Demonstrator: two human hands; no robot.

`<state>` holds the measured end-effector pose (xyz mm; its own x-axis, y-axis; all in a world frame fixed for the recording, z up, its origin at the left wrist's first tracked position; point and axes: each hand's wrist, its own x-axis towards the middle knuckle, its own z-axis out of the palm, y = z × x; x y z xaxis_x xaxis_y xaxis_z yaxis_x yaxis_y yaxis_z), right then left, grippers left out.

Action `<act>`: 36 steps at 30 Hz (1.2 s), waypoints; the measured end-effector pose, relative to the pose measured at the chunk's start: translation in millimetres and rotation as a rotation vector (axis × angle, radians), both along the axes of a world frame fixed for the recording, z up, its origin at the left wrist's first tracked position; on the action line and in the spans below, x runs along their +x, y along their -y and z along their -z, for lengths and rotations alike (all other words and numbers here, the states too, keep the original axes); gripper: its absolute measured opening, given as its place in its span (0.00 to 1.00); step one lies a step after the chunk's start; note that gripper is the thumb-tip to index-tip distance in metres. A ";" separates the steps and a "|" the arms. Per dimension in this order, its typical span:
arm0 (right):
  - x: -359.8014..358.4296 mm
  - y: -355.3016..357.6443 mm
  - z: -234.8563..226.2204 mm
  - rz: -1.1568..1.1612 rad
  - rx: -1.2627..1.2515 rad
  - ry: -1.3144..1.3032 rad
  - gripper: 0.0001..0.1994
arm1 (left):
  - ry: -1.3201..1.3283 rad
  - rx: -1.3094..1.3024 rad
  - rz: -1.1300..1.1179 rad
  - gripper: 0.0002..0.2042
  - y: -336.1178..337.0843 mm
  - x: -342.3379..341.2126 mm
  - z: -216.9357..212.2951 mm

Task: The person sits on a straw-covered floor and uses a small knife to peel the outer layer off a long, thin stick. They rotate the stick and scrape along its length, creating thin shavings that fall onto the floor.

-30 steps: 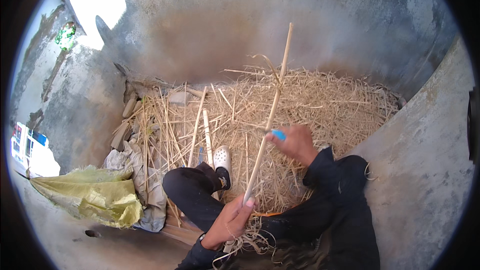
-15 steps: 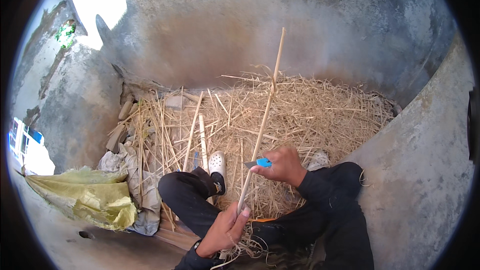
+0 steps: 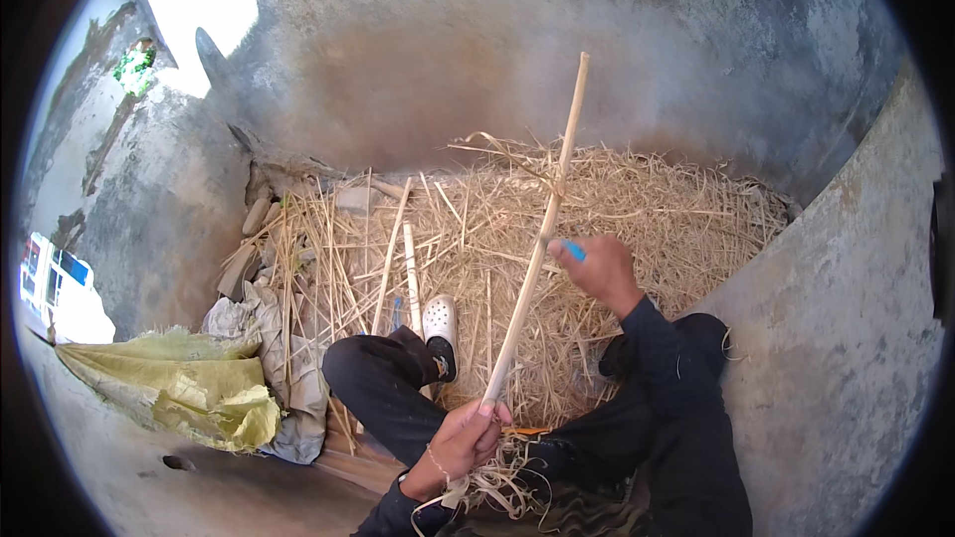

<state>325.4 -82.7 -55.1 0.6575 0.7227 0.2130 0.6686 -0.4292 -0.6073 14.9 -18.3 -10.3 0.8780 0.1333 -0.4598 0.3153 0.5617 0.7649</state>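
Two hands well apart along stick

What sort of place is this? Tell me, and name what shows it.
Probably a rough, walled-in work corner: a stained grey wall, pale shavings heaped at its foot, and a long pale stick in the left hand.

A rough, makeshift work corner, judging by its stained grey walls and heaped pale shavings.
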 end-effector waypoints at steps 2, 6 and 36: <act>-38.5 10.1 3.7 -0.195 0.132 0.120 0.34 | 0.044 -0.045 -0.005 0.16 -2.7 9.7 -0.1; -68.3 13.4 -4.6 -0.332 0.174 0.268 0.34 | 0.077 -0.043 -0.022 0.17 -4.6 18.8 -0.2; 43.8 -9.4 20.8 0.184 0.083 0.315 0.34 | 0.041 -0.106 0.046 0.15 24.6 9.1 0.8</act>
